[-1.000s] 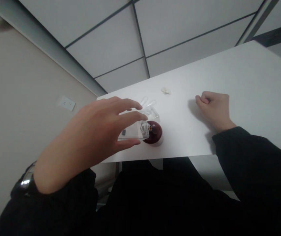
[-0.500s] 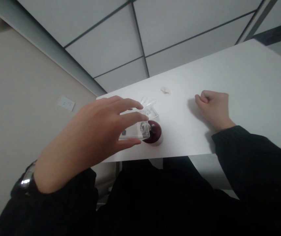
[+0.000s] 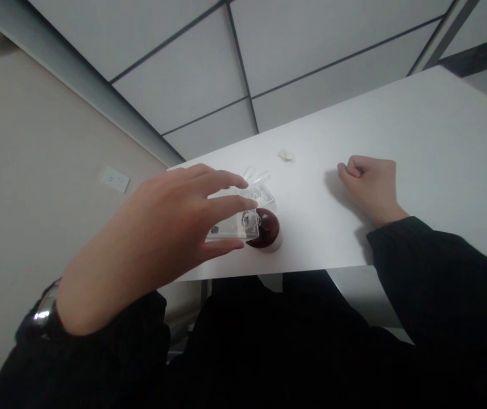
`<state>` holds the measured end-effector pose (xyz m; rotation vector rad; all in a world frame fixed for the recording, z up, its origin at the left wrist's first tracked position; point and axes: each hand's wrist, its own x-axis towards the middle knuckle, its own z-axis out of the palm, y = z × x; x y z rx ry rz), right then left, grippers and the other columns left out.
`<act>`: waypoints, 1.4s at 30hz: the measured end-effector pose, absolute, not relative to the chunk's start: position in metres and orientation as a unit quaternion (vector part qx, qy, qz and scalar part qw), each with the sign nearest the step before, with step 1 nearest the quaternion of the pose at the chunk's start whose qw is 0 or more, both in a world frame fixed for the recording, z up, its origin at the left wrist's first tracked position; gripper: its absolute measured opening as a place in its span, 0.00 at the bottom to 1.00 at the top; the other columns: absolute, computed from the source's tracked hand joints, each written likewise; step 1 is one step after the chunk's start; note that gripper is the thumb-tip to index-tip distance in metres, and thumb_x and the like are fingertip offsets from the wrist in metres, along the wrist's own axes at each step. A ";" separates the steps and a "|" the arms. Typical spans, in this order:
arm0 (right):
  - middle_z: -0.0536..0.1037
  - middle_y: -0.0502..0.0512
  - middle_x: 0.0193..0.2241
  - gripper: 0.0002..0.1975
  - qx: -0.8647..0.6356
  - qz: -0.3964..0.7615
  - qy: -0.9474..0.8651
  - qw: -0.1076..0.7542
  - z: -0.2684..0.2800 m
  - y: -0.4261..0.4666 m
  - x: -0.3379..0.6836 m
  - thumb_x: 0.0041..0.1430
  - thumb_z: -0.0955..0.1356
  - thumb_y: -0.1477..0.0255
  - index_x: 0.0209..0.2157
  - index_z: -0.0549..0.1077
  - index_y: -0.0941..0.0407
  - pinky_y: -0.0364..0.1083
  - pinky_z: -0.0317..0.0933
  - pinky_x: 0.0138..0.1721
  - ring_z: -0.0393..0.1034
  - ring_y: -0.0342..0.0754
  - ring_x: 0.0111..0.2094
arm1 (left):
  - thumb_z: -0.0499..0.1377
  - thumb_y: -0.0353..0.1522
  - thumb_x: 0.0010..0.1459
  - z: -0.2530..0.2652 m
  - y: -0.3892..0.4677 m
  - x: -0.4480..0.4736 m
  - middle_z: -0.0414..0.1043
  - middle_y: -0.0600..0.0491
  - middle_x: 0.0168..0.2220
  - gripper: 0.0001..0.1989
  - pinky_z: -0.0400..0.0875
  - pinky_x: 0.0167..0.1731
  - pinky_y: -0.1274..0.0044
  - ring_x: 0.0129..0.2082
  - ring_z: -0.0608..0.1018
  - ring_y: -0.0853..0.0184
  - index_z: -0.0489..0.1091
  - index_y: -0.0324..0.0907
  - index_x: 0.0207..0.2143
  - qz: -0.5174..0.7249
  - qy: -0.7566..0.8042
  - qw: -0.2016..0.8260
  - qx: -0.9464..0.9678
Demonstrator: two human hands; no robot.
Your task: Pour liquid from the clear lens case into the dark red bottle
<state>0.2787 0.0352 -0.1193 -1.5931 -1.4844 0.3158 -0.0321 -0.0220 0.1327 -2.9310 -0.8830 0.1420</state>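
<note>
My left hand [image 3: 175, 221] curves over a clear plastic box [image 3: 237, 227], thumb along its near edge and fingers across its top. A round transparent fitting shows at the box's right end, and part of the box is hidden under my hand. Right beside that end, partly covered by it, is a round dark red thing [image 3: 269, 227] with a paler lower side. Behind it lies another clear plastic piece [image 3: 264, 193] with loop-like parts. My right hand [image 3: 371, 184] rests on the white table [image 3: 311, 227] as a closed fist, with nothing showing in it.
A small crumpled whitish scrap [image 3: 286, 155] lies toward the table's back edge. Pale panels with dark seams [image 3: 183, 74] rise behind the table. On the left wall is a white socket plate [image 3: 116, 179].
The clear box tilts very slightly under my left hand. Otherwise both hands and the things on the table look the same.
</note>
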 end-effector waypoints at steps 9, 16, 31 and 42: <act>0.50 0.47 0.15 0.21 -0.643 0.131 -0.598 0.460 -0.119 0.035 0.279 0.53 0.67 0.72 0.17 0.48 0.53 0.50 0.45 0.30 0.46 0.44 0.21 | 0.61 0.41 0.69 0.132 -0.021 -0.033 0.79 0.54 0.58 0.15 0.76 0.56 0.62 0.55 0.81 0.53 0.77 0.55 0.55 0.041 -0.309 0.014 -0.950; 0.50 0.47 0.15 0.21 -0.641 0.133 -0.601 0.459 -0.118 0.034 0.278 0.54 0.66 0.72 0.18 0.48 0.53 0.50 0.46 0.30 0.46 0.44 0.22 | 0.59 0.41 0.70 0.131 -0.021 -0.033 0.78 0.54 0.59 0.14 0.76 0.54 0.63 0.54 0.81 0.53 0.77 0.56 0.55 0.049 -0.301 0.036 -0.952; 0.50 0.46 0.15 0.21 -0.630 0.125 -0.607 0.469 -0.123 0.038 0.281 0.52 0.67 0.73 0.17 0.49 0.53 0.49 0.44 0.29 0.46 0.43 0.21 | 0.59 0.35 0.70 0.131 -0.019 -0.026 0.78 0.52 0.58 0.13 0.76 0.53 0.65 0.54 0.80 0.55 0.77 0.51 0.54 0.049 -0.261 0.050 -0.963; 0.50 0.46 0.14 0.21 -0.616 0.128 -0.609 0.482 -0.121 0.036 0.280 0.52 0.67 0.75 0.17 0.49 0.53 0.49 0.43 0.28 0.46 0.43 0.21 | 0.63 0.32 0.68 0.133 -0.023 -0.019 0.79 0.46 0.55 0.11 0.80 0.51 0.59 0.52 0.80 0.54 0.78 0.44 0.52 0.057 -0.240 0.082 -0.966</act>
